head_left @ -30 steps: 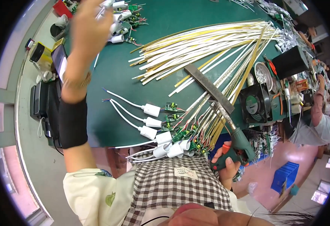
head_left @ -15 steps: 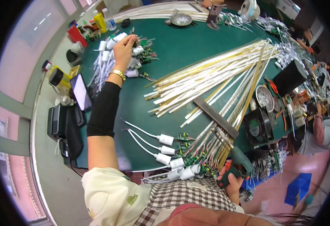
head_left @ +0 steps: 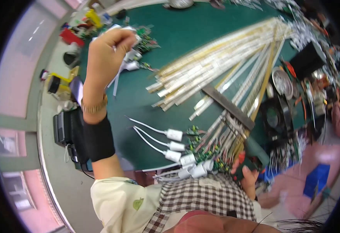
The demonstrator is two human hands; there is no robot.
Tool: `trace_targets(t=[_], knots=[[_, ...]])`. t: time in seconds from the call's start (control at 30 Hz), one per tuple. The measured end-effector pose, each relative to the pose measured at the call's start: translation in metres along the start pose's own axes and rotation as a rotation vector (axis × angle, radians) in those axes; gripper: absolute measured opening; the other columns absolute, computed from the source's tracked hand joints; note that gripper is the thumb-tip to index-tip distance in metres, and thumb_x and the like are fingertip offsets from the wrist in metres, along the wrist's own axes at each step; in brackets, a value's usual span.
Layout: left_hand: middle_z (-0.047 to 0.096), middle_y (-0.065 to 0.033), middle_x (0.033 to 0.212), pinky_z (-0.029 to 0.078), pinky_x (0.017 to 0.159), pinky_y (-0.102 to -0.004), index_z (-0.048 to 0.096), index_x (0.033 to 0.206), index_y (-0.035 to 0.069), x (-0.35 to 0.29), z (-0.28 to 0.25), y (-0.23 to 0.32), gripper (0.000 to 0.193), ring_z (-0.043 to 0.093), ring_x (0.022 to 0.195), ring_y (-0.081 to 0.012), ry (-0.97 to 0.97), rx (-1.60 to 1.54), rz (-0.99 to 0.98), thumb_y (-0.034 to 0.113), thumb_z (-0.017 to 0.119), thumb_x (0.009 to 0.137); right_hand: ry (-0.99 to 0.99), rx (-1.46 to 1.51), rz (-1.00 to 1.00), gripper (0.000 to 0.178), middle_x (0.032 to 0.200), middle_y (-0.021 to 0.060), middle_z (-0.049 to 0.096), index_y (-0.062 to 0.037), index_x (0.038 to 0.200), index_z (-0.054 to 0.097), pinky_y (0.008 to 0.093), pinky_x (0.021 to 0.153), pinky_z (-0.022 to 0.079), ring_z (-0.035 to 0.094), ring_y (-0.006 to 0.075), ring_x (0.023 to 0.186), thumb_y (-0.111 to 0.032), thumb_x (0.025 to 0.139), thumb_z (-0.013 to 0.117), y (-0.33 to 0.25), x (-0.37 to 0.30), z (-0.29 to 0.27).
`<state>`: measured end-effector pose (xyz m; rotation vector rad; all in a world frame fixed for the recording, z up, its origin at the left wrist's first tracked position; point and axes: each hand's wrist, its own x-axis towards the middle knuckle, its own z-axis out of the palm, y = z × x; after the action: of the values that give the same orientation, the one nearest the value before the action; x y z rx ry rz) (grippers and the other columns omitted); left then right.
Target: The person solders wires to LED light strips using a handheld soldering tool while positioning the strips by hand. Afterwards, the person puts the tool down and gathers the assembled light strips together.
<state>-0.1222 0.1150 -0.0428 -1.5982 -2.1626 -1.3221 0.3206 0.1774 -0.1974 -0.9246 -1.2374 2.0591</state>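
Observation:
My left hand [head_left: 109, 54] is raised over the far left of the table, fingers curled in a pinch; what they hold, if anything, is hidden. Behind and beside it lies a pile of white lamp caps with green circuit boards [head_left: 132, 65] and white wires. My right hand [head_left: 249, 180] grips a dark green pistol-shaped tool [head_left: 257, 151] at the table's near right edge. The tool's front end is beside wires and a flat metal bar [head_left: 228, 106] lying across LED strips [head_left: 201, 72]. Nearer me, several white caps [head_left: 173, 135] with wires and boards lie in a row.
A phone [head_left: 76, 90] leans at the left edge, near a black box [head_left: 62, 128]. A metal bowl [head_left: 283, 82], a black fan-like unit [head_left: 272, 116] and a black box-shaped holder [head_left: 308, 61] stand on the right. A blue bin [head_left: 317, 180] is on the floor.
My left hand has come up and back toward me from the cap pile, now larger and more to the left. The view has shifted; my right hand still grips the green tool.

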Motion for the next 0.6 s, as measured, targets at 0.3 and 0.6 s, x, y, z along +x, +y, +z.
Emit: trace_targets(t=[0.3,0.6], knots=[[0.061,-0.0134,0.074,0.047,0.061,-0.0362,0.063,0.078,0.005,-0.125,0.142,0.031,0.007,0.06,0.068,-0.0295,-0.713,0.152,-0.177,0.01,0.064,0.074,-0.1,-0.091,0.067,0.062,0.085,0.0117,0.057,-0.0002,0.124,0.045,0.0283,0.064,0.047,0.057,0.0162,0.068,-0.037,0.079,0.065,-0.007,0.013,0.007],[0.057,-0.0066,0.068,0.044,0.057,-0.0267,0.065,0.078,0.001,-0.144,0.143,0.028,0.007,0.054,0.06,-0.0154,-0.57,-0.029,-0.361,0.002,0.067,0.071,-0.202,-0.073,0.111,0.06,0.085,0.0116,0.058,-0.0011,0.124,0.045,0.0277,0.063,0.048,0.058,0.0166,0.07,-0.036,0.08,0.064,-0.002,0.025,0.012]])
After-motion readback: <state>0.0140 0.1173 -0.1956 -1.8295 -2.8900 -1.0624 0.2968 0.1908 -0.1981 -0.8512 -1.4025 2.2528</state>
